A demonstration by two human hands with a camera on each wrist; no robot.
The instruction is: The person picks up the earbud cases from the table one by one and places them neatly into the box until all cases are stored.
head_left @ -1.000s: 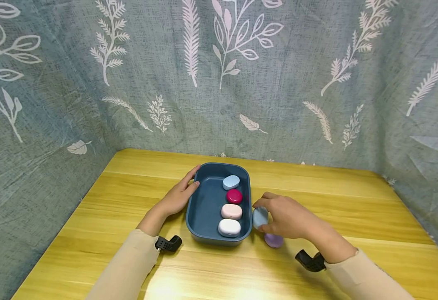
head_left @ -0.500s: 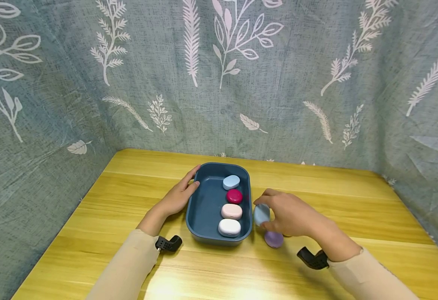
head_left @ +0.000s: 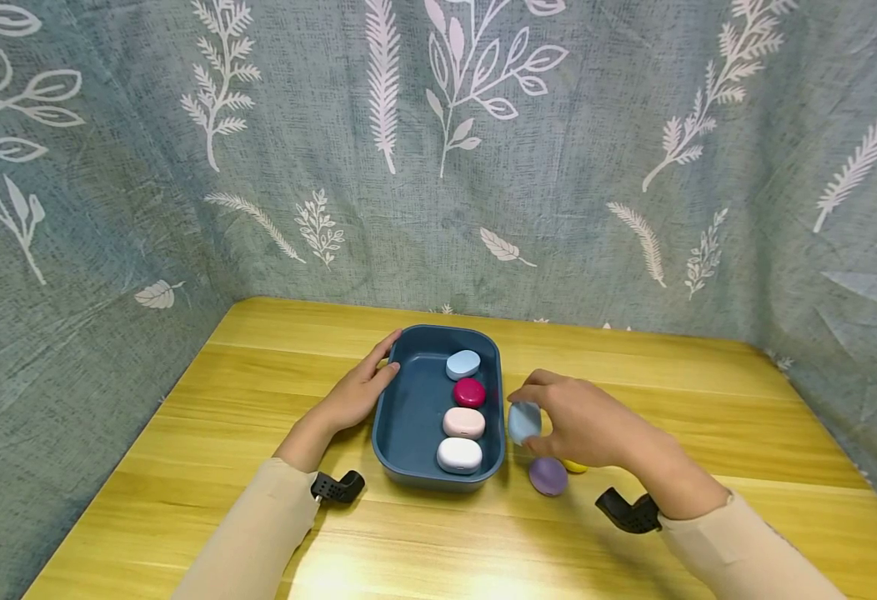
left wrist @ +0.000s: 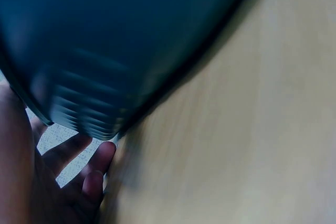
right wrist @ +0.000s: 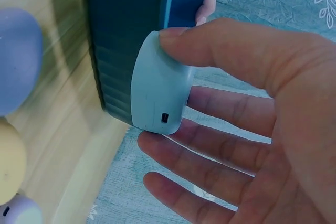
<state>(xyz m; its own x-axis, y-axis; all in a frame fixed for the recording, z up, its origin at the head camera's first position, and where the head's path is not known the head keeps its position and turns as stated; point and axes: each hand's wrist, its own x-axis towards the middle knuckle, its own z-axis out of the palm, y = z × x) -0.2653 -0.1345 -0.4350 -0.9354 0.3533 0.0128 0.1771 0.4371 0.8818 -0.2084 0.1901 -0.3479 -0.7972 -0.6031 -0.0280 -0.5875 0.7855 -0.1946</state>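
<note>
My right hand (head_left: 581, 421) pinches a light blue earbud case (head_left: 524, 422) between thumb and fingers, beside the right wall of a dark blue box (head_left: 418, 417). In the right wrist view, a small charging port shows on the end of the held earbud case (right wrist: 157, 90), which overlaps the box wall. My left hand (head_left: 353, 396) rests against the box's left side, fingers extended along the rim. Inside the box, along its right side, lie a pale blue case (head_left: 463, 364), a crimson case (head_left: 469, 392), a pink case (head_left: 464, 422) and a white case (head_left: 459, 456).
On the wooden table (head_left: 423, 542), right of the box, lie a purple case (head_left: 548, 476) and a yellow case (head_left: 575, 467), partly hidden by my right hand. A pale case with a port (right wrist: 23, 211) also shows in the right wrist view. Patterned cloth (head_left: 558, 167) hangs behind.
My right hand has shifted slightly up in the head view with the light blue earbud case, uncovering more of the purple case and the yellow case. My left hand and the box have stayed put.
</note>
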